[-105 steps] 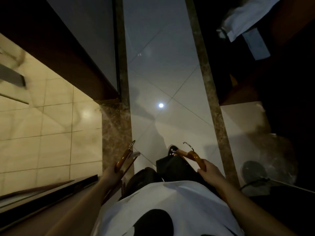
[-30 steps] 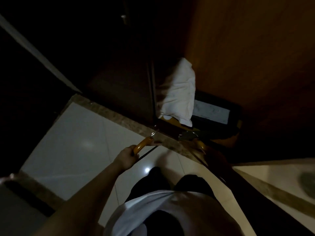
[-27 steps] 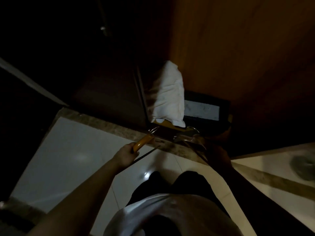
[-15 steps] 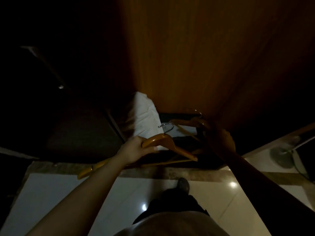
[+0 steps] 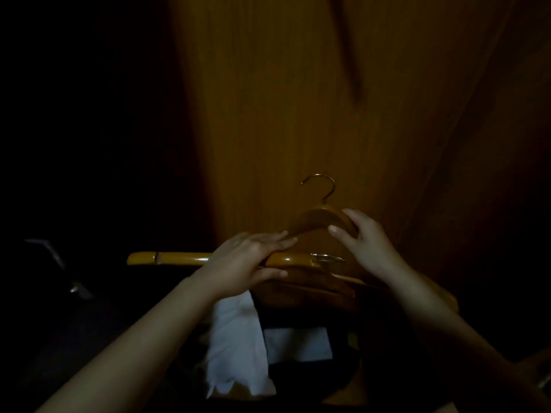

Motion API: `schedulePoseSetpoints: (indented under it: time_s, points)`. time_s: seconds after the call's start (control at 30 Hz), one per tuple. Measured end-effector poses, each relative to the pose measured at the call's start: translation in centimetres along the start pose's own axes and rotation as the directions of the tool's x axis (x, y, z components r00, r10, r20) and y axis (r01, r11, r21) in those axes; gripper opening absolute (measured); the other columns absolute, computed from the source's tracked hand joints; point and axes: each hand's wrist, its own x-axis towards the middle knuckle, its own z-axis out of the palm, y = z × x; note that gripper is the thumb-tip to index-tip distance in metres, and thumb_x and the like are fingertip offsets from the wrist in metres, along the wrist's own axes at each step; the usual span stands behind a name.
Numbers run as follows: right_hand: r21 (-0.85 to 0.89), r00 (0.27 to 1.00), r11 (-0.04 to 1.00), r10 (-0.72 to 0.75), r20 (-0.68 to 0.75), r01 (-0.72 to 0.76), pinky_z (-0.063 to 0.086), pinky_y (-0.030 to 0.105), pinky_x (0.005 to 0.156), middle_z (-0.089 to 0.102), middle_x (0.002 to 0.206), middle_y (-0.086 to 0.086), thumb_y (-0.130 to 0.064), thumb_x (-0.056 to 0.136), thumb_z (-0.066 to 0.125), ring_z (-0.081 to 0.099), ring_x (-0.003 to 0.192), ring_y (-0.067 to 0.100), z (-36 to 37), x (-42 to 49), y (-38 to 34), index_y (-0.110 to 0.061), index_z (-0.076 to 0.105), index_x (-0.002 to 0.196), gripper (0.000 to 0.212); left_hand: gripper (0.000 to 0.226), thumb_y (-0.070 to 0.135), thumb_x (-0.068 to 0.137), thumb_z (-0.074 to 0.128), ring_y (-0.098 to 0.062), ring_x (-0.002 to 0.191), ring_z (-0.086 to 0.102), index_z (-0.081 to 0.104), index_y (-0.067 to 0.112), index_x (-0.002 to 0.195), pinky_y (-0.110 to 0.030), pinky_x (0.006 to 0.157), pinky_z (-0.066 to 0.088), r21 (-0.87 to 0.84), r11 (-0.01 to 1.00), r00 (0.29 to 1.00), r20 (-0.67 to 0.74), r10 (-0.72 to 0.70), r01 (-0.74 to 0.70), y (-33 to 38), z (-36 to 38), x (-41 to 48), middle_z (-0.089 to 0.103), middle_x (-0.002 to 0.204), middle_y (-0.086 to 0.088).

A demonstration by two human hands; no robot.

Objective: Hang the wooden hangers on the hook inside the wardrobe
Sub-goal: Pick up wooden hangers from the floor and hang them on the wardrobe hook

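Before the wardrobe panel, dim light. Left hand gripped the flat hanger, held level. Right hand pinched the upright hanger by its shoulder, wire hook up and free. Neither hung; both left to do. Could not see the wardrobe's own hook.

left grip: holds lower hanger | right grip: pinches upper hanger, hook up | white cloth below

Upper hanger: glossy amber-orange wood; top hook brass-gold. Lower hanger: paler honey-yellow, bright sheen along its top edge; lower hook silvery. Wardrobe panel: deep orange-brown, fine vertical grain, one darker streak. Cloth: plain white. Sheet beside it: pale grey-white.
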Motion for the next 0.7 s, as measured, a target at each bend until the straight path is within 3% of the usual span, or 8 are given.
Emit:
schedulePoseSetpoints:
  time_s: [0.1,0.2,0.3,0.37,0.43,0.53,0.6,0.7]
  points:
    - [0.032,0.995,0.995,-0.095,-0.002,0.095,0.046,0.02,0.071,0.062,0.101,0.003,-0.025,0.09,0.058,0.06,0.088,0.01,-2.6,2.9,-2.3,-0.026,0.059,0.107,0.017,0.064,0.048,0.088,0.049,-0.005,0.145,0.007,0.017,0.043,0.144,-0.03,0.116,0.009,0.075,0.996,0.998,-0.042,0.042,-0.038,-0.4,-3.5,3.0,0.005,0.158,0.011]
    - [0.033,0.981,0.983,-0.18,-0.068,0.183,0.048,0.019,0.074,0.061,0.088,-0.01,-0.021,0.089,0.059,0.059,0.081,-0.001,-5.2,5.5,-4.2,-0.038,0.052,0.091,0.019,0.065,0.052,0.087,0.048,-0.005,0.145,0.003,0.008,0.052,0.138,-0.033,0.118,0.008,0.093,0.995,0.995,-0.085,0.054,-0.046,-0.7,-6.8,5.8,0.002,0.158,0.012]
    - [0.007,0.963,0.968,-0.249,-0.105,0.251,0.044,0.008,0.066,0.057,0.086,-0.019,-0.022,0.09,0.058,0.057,0.077,-0.01,-7.9,7.8,-5.7,-0.029,0.056,0.102,0.015,0.066,0.05,0.087,0.051,-0.006,0.144,0.015,0.007,0.052,0.136,-0.036,0.118,0.019,0.064,0.996,0.988,-0.132,0.076,-0.068,-0.4,-10.3,8.1,0.012,0.157,0.01]
    - [-0.016,0.947,0.955,-0.297,-0.126,0.297,0.044,0.013,0.072,0.06,0.092,-0.017,-0.027,0.089,0.058,0.058,0.085,-0.005,-9.9,9.3,-6.9,-0.021,0.058,0.111,0.023,0.068,0.045,0.087,0.053,-0.007,0.134,0.039,0.012,0.048,0.141,-0.032,0.109,0.036,0.014,0.997,0.984,-0.161,0.071,-0.069,0.1,-12.6,9.3,0.028,0.153,0.008]
    - [-0.027,0.925,0.939,-0.343,-0.165,0.343,0.048,0.024,0.078,0.062,0.096,-0.014,-0.028,0.089,0.059,0.06,0.092,0.005,-11.6,10.7,-8.1,-0.02,0.057,0.113,0.026,0.067,0.042,0.088,0.054,-0.002,0.107,0.057,0.012,0.05,0.14,-0.028,0.094,0.047,-0.029,0.997,0.983,-0.171,0.059,-0.065,0.5,-14.8,10.1,0.049,0.138,0.009]
    - [-0.067,0.875,0.905,-0.424,-0.234,0.421,0.049,0.032,0.082,0.062,0.098,-0.008,-0.027,0.088,0.06,0.06,0.096,0.014,-14.3,13.1,-10.6,-0.02,0.057,0.113,0.025,0.063,0.037,0.088,0.054,0.003,0.093,0.058,0.017,0.047,0.138,-0.019,0.084,0.049,-0.097,0.992,0.973,-0.226,0.052,-0.075,0.8,-18.2,11.9,0.057,0.122,0.01]
    - [-0.067,0.853,0.887,-0.457,-0.253,0.456,0.049,0.031,0.081,0.061,0.103,-0.004,-0.026,0.089,0.059,0.06,0.098,0.016,-15.9,14.7,-12.3,-0.022,0.056,0.113,0.024,0.062,0.031,0.089,0.055,0.011,0.078,0.057,0.023,0.037,0.142,-0.01,0.069,0.046,-0.119,0.99,0.966,-0.254,0.042,-0.074,1.1,-20.6,13.1,0.059,0.099,0.012]
    - [-0.08,0.825,0.873,-0.482,-0.294,0.481,0.048,0.034,0.092,0.058,0.119,-0.001,-0.027,0.09,0.057,0.054,0.112,0.015,-18.0,17.3,-14.1,-0.022,0.052,0.123,0.034,0.058,0.034,0.088,0.056,0.001,0.072,0.06,0.032,0.032,0.141,-0.018,0.062,0.05,-0.123,0.99,0.956,-0.291,0.033,-0.071,1.3,-23.8,15.0,0.061,0.094,0.005]
